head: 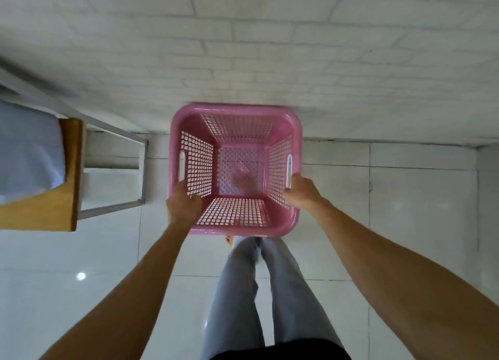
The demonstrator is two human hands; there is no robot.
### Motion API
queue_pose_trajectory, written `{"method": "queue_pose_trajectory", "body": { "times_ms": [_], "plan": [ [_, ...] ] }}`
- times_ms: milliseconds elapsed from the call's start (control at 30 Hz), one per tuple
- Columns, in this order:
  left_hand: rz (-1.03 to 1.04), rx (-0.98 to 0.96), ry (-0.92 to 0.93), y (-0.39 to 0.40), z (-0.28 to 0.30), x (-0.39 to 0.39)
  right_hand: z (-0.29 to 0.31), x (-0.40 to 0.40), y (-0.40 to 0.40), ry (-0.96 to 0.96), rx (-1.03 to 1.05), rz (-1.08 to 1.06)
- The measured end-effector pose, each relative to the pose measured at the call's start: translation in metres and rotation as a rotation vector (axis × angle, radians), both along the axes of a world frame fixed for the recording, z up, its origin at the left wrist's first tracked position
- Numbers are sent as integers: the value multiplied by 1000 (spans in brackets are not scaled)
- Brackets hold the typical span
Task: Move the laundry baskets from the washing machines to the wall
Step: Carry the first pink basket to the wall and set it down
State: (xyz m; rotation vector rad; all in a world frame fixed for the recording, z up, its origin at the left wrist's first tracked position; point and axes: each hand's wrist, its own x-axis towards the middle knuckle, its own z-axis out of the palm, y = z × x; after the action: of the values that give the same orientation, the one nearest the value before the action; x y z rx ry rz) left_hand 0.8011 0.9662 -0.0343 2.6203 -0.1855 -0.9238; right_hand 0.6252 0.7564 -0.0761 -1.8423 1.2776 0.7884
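Observation:
A pink plastic laundry basket with perforated walls is upright in front of me, its far rim close to the white brick wall. The basket is empty inside. My left hand grips the left rim just below the left handle slot. My right hand grips the right rim at the lower end of the right handle slot. Whether the basket rests on the floor or hangs slightly above it, I cannot tell.
A wooden table with grey metal legs stands at the left, with a pale blue cloth on it. Glossy white floor tiles spread around. My legs in grey trousers are right behind the basket.

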Motion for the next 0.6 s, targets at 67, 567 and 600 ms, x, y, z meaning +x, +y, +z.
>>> {"method": "queue_pose_trajectory", "body": {
  "times_ms": [67,567,600],
  "plan": [
    [-86,-5,27,3,21,-25,33,-3,10,-39,13,37],
    [-583,-121,67,-14,139,-167,163,-152,96,-227,-14,-123],
    [-626,-116,78,-16,143,-178,165,-169,98,-208,-15,-171]
  ]
}}
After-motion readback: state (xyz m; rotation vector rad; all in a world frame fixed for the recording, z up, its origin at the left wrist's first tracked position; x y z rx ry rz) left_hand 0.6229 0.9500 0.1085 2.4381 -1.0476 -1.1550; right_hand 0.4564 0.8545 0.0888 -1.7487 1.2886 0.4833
